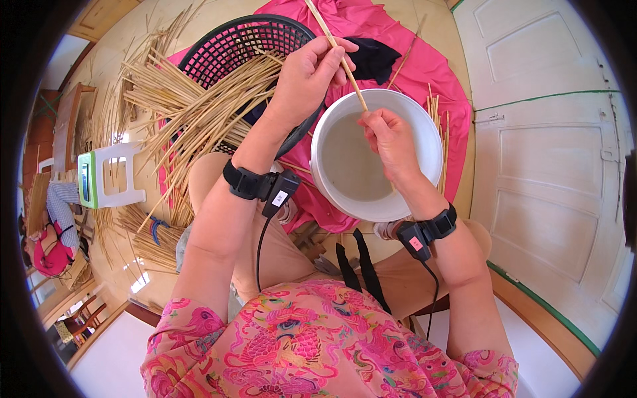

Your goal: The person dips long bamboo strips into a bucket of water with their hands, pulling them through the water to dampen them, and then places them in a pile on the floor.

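Note:
A thin straw-coloured stalk (354,84) slants across both hands over a white bucket (318,171). My left hand (311,74) pinches it higher up, between thumb and fingers. Lower down, my right hand (387,137) closes around it above the bucket's opening. Cloudy greyish water (348,154) fills part of the bucket. To the left, a black mesh plastic basket (219,47) carries a large heap of similar stalks (209,107), many jutting over its rim. Dark cloth lies partly hidden under those stalks.
Pink cloth (448,99) covers the floor beneath bucket and basket, with a black cloth (375,57) on it. A tied stalk bundle (149,231) and a white-green stool (117,171) are at left. Another person (54,239) sits far left. A white door (547,159) stands right.

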A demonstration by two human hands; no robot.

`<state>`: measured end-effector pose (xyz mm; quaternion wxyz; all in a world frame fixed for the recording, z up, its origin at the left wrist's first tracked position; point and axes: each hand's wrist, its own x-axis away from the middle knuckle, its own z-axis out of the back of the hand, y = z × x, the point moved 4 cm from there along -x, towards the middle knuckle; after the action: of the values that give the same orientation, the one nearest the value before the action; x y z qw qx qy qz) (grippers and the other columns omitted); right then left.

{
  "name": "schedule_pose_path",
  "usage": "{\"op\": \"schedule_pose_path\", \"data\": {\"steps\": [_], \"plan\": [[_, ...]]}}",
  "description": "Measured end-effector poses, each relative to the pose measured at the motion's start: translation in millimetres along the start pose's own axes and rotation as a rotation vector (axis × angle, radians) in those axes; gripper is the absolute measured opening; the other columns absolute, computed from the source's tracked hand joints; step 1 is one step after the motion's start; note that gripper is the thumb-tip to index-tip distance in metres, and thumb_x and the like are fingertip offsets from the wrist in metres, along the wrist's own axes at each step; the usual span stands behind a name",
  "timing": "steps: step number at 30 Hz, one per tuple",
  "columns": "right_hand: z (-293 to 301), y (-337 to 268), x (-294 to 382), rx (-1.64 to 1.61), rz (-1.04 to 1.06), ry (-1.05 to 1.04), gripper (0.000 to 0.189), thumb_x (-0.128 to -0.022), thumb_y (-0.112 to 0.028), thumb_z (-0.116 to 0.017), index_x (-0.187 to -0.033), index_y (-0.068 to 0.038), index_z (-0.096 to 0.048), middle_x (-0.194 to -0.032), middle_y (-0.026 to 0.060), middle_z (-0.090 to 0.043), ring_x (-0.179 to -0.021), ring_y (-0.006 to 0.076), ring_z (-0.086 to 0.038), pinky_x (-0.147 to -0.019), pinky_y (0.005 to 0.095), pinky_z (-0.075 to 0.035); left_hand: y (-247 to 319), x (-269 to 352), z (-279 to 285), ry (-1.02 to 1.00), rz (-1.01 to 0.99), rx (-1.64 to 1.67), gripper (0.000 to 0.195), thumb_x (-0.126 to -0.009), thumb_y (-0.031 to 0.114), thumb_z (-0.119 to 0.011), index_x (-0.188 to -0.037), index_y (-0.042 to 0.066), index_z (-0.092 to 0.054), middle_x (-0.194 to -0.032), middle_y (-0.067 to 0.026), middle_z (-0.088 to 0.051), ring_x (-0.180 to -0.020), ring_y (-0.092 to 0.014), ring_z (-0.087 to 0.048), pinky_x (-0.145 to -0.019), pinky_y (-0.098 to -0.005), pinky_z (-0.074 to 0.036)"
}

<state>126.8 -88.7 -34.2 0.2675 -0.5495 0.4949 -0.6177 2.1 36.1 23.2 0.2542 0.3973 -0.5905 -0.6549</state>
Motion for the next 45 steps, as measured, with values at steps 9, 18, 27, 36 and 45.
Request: {"op": "schedule_pose_path", "data": {"steps": [9, 18, 27, 36, 45], "plan": [[-6.4, -1.9, 2.0, -0.175, 0.015, -0.056, 0.019, -0.088, -0.019, -0.056, -0.084, -0.003, -0.066, -0.071, 0.0004, -0.060, -0.058, 0.0046, -0.047, -0.054, 0.0197, -0.037, -5.5, -3.2, 4.2, 0.014, -0.014, 0.031, 0.026, -0.100, 0.015, -0.038, -0.113, 0.001, -0.055, -0.084, 0.0000, -0.058, -0.066, -0.003, -0.047, -0.062, -0.0176, -0.041], [31.6, 63.7, -67.8, 0.165, -0.132, -0.039, 0.032, -0.089, -0.033, -0.058, -0.097, -0.003, -0.065, -0.088, 0.0044, -0.065, -0.078, 0.0117, -0.058, -0.068, 0.0270, -0.045, -59.4, 5.6, -12.9, -0.138, 0.280, -0.231, 0.021, -0.097, 0.010, -0.039, -0.094, -0.001, -0.056, -0.083, -0.0047, -0.061, -0.074, -0.011, -0.060, -0.068, -0.0250, -0.049], [171.1, 272.1, -161.2, 0.336, -0.491, 0.364, 0.031, -0.089, -0.021, -0.050, -0.110, -0.001, -0.060, -0.101, 0.0143, -0.064, -0.095, 0.0262, -0.061, -0.078, 0.0434, -0.048, -92.7, 10.4, -29.6, -0.147, 0.200, -0.492, 0.018, -0.088, 0.008, -0.047, -0.084, -0.002, -0.061, -0.070, -0.0153, -0.064, -0.067, -0.029, -0.066, -0.066, -0.0392, -0.051], [50.4, 119.9, -83.5, -0.245, -0.542, -0.315, 0.023, -0.096, -0.018, -0.045, -0.107, -0.005, -0.062, -0.103, 0.0092, -0.065, -0.094, 0.0197, -0.064, -0.080, 0.0301, -0.051, -110.4, 18.2, -23.5, -0.159, 0.314, -0.524, 0.017, -0.088, 0.010, -0.050, -0.085, -0.003, -0.061, -0.072, -0.0176, -0.065, -0.067, -0.027, -0.067, -0.064, -0.0385, -0.052], [15.0, 29.6, -36.0, 0.818, 0.278, -0.128, 0.023, -0.095, -0.024, -0.050, -0.093, -0.002, -0.057, -0.076, 0.0148, -0.064, -0.073, 0.0315, -0.064, -0.066, 0.0388, -0.048, -65.6, 17.4, -40.0, -0.259, 0.233, -0.359, 0.020, -0.093, 0.013, -0.050, -0.091, -0.004, -0.060, -0.075, -0.0090, -0.065, -0.066, -0.014, -0.064, -0.062, -0.0276, -0.050]]}}
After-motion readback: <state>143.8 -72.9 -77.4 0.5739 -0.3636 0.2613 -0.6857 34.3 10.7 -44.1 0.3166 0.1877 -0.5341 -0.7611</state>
